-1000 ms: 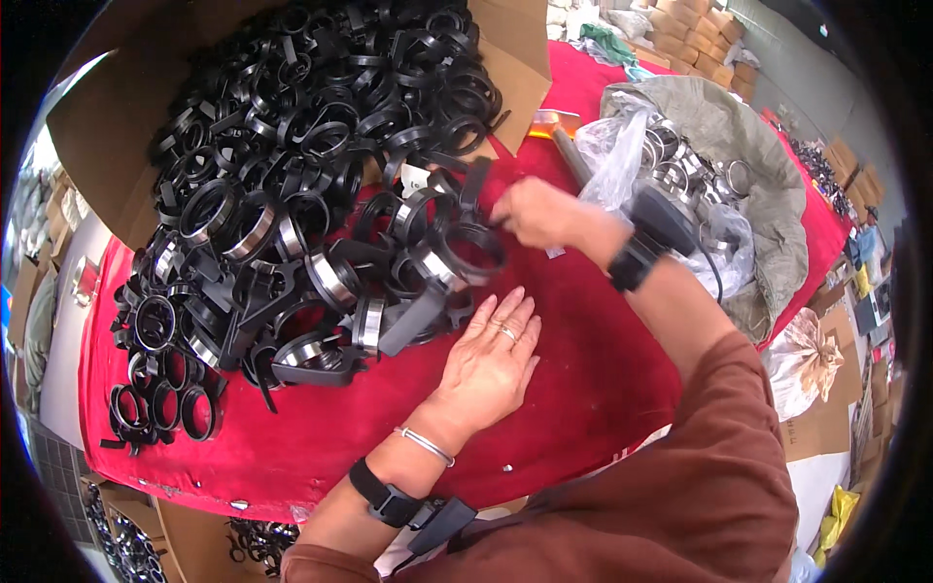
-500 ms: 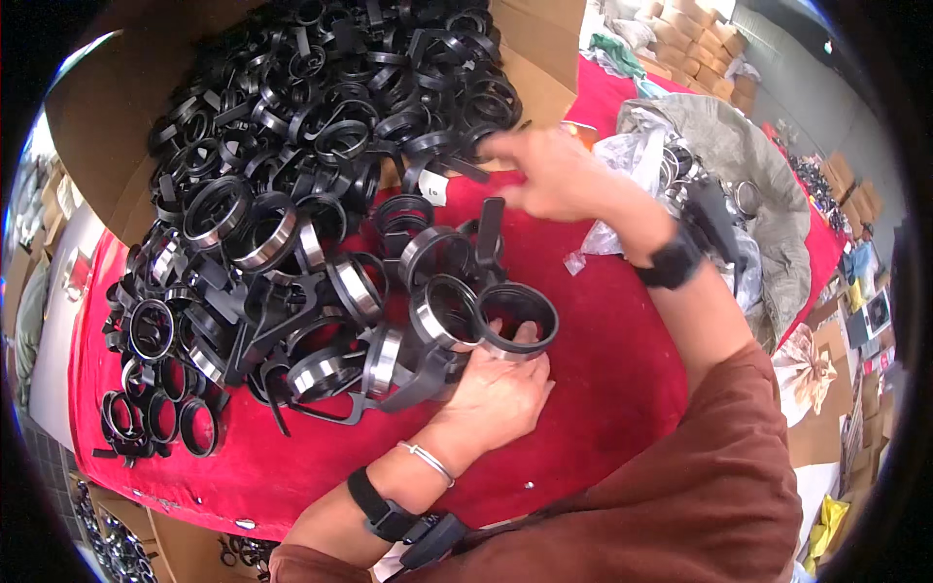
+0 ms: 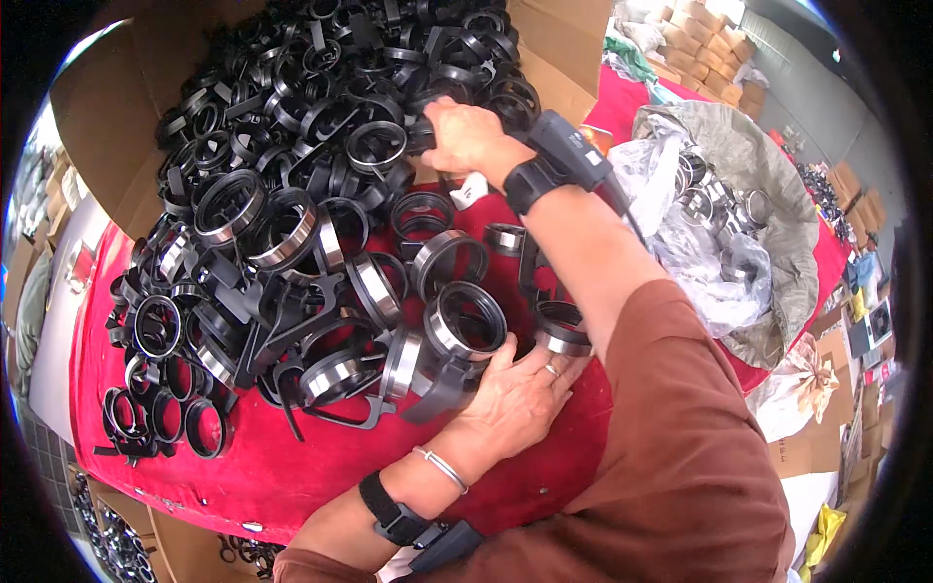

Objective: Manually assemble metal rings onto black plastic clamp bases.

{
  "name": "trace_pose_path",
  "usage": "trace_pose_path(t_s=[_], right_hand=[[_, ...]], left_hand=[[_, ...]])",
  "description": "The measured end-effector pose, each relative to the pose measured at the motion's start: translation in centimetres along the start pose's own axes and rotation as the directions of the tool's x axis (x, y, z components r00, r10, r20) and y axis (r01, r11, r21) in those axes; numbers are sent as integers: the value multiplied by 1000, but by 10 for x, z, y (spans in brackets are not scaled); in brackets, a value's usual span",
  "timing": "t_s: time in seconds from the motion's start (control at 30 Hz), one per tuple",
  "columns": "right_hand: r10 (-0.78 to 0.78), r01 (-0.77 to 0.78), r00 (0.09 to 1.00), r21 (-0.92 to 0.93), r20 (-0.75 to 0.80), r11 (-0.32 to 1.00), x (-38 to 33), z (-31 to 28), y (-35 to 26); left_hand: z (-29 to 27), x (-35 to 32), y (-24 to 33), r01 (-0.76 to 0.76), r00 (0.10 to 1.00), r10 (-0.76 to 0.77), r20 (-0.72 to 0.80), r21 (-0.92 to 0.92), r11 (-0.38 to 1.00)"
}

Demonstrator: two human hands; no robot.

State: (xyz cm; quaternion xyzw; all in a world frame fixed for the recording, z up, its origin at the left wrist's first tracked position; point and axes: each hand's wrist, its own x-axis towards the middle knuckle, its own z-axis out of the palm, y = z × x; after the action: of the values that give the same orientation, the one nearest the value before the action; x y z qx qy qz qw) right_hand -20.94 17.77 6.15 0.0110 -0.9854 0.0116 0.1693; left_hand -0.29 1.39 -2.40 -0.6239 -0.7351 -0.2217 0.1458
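My left hand lies palm down on the red cloth, fingers spread. Its fingertips touch or nearly touch a black ring with a silver band and, to the right, another banded ring, lying beside a black arm. Farther off, my right hand is at the front edge of a big heap of black ring parts. Its fingers are closed round a black ring part, mostly hidden by the hand and the heap. Several banded rings with flat black arms lie in a jumble left of my left hand.
A cardboard box lies open behind and around the heap. At the right, a grey-green sack holds metal rings and clear plastic. A small white tag lies near the heap. Stacked cartons stand far back.
My right hand has swung left into the heap and closed on a part. My left hand has shifted slightly right, and the ring that was over its fingers now lies farther right.
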Motion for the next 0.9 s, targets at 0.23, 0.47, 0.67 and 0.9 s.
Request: trace_pose_path(t_s=[0.23, 0.47, 0.67, 0.9], right_hand=[[-28, 23, 999, -170, -30, 985, -54, -39, 38], [302, -221, 936, -366, 180, 904, -110, -80, 75], [-71, 82, 997, -409, 42, 909, -153, -81, 79], [-261, 299, 951, -271, 167, 915, -192, -75, 61]], left_hand=[[-3, 5, 1, 55, 993, -59, 99, 43, 998], [-4, 4, 5, 73, 997, -66, -38, 214, 974], [-19, 8, 5, 176, 984, -168, -51, 255, 951], [-15, 4, 11, -153, 979, 155, -130, 25, 988]])
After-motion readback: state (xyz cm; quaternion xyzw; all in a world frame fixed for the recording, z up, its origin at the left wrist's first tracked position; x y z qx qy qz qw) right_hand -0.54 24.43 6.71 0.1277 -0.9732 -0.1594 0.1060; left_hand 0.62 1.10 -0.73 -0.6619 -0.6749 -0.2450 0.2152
